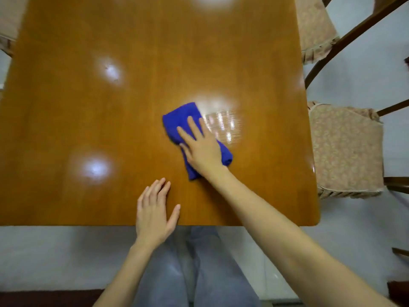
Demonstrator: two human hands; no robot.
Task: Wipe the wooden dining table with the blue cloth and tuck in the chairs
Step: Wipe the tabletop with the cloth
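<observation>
The glossy wooden dining table [66, 111] fills most of the head view. A folded blue cloth [180, 117] lies on it, right of centre. My right hand [200, 147] presses flat on the cloth, fingers spread and pointing away. A streaky damp patch [225, 126] shines just right of the cloth. My left hand [153, 212] rests flat and empty on the table's near edge. Two chairs stand off the table's right side, pulled out: a near chair [346, 149] and a far chair [314, 27], both with patterned beige seat cushions.
Another cushioned chair [8, 18] shows at the far left corner. Dark curved chair frames [354, 34] cross the pale floor on the right. My legs in blue jeans [199, 269] stand against the table's near edge. Ceiling lights glare on the tabletop.
</observation>
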